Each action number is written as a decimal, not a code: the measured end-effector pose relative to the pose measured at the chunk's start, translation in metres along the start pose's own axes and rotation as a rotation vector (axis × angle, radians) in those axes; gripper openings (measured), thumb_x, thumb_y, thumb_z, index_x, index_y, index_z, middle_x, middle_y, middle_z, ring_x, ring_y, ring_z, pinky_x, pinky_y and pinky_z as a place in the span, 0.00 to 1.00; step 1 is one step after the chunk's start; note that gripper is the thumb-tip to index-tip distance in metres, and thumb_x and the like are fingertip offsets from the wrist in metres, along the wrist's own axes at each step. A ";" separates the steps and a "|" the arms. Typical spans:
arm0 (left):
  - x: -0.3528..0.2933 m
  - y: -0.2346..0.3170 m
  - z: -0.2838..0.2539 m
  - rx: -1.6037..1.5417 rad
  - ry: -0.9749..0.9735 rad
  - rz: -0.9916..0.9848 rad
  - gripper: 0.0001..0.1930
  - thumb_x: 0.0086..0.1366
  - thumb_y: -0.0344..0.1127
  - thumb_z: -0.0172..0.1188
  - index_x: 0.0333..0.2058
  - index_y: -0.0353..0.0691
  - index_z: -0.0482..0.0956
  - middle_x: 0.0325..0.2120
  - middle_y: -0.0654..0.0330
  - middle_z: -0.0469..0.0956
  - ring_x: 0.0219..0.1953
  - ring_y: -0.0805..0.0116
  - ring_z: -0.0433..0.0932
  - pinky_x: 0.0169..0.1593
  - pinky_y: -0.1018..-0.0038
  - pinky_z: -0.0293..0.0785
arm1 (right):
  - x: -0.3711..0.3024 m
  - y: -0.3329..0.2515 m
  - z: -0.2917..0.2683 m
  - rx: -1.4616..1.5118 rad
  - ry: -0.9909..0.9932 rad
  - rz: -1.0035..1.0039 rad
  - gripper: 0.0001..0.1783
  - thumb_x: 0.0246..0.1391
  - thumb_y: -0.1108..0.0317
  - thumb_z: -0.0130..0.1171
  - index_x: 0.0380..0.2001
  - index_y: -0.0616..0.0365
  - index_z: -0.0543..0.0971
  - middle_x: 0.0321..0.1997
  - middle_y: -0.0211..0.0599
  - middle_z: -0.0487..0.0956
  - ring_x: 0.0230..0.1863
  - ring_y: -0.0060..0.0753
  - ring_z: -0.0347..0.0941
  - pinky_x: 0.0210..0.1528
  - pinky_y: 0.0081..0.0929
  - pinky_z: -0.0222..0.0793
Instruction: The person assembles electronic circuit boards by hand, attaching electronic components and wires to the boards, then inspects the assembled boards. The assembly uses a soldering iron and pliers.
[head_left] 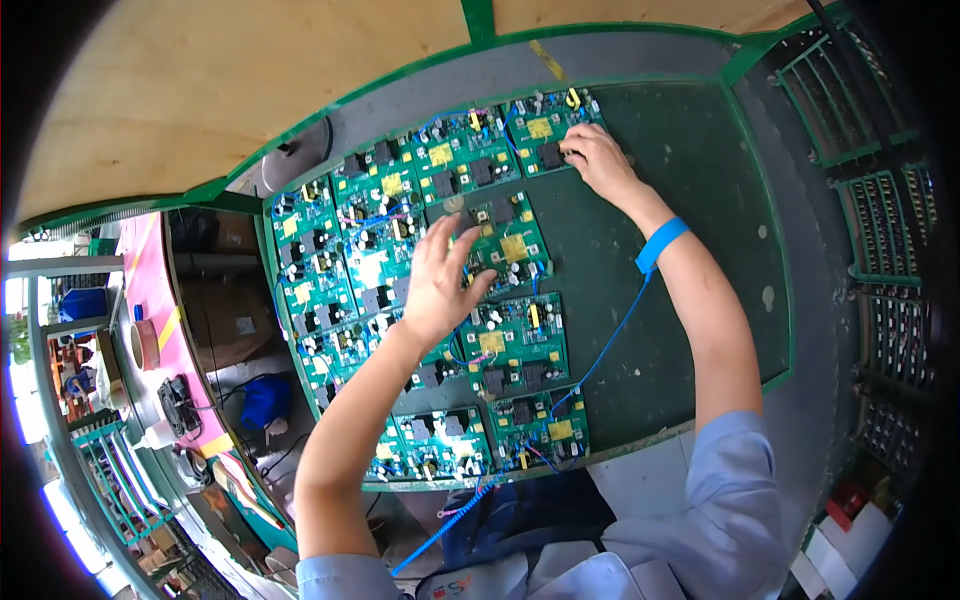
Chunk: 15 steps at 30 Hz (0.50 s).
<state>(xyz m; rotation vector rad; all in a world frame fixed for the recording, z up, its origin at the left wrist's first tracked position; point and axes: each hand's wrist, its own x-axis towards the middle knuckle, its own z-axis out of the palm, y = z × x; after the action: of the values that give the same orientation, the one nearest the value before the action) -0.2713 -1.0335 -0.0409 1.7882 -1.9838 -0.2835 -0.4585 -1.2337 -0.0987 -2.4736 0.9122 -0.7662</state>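
Green desk [690,260] spreads beneath both hands, with printed circuit boards [540,345] lying in rows around the left fingers and nearer the body. At the right fingertips lies the far-row circuit board [527,145], flat at its row's right end; its long axis seems to run left to right, rising slightly rightward, though the fingers cover its near right part. The left hand [440,280] is loosely spread above other boards, fingers pointing away from the body, with nothing visible in its grasp. The right hand [600,162] has its fingers bunched; whether they pinch a part, I cannot tell. Behind them sits a blue wristband [662,245]. Beyond them, a yellow-wrapped transformer [573,98] marks the board's far edge; just left of them, a black block [549,155] sits toward its near edge.
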 end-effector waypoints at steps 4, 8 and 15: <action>-0.041 0.004 -0.045 -0.080 -0.018 -0.135 0.22 0.42 0.30 0.59 0.39 0.39 0.66 0.43 0.52 0.62 0.45 0.54 0.61 0.47 0.66 0.58 | 0.000 0.006 0.004 0.000 -0.015 -0.027 0.08 0.34 0.75 0.54 0.25 0.59 0.73 0.31 0.36 0.69 0.38 0.39 0.63 0.40 0.30 0.60; -0.100 0.001 -0.087 -0.044 -0.083 -0.289 0.18 0.44 0.26 0.57 0.37 0.37 0.68 0.41 0.53 0.64 0.44 0.54 0.62 0.47 0.68 0.59 | -0.002 -0.003 0.003 -0.261 0.106 -0.047 0.13 0.37 0.68 0.56 0.31 0.56 0.73 0.38 0.38 0.69 0.42 0.40 0.63 0.43 0.33 0.58; -0.199 0.016 -0.133 -0.055 -0.125 -0.486 0.15 0.44 0.22 0.54 0.35 0.35 0.69 0.37 0.53 0.68 0.40 0.57 0.66 0.43 0.70 0.62 | -0.008 -0.171 -0.083 0.209 0.027 -0.095 0.11 0.36 0.74 0.52 0.29 0.63 0.72 0.34 0.43 0.70 0.37 0.41 0.66 0.40 0.27 0.62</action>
<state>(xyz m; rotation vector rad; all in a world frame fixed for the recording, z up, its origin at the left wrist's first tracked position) -0.2132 -0.8169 0.0446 2.2439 -1.5702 -0.6078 -0.4345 -1.1207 0.0523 -2.3407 0.6901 -0.8811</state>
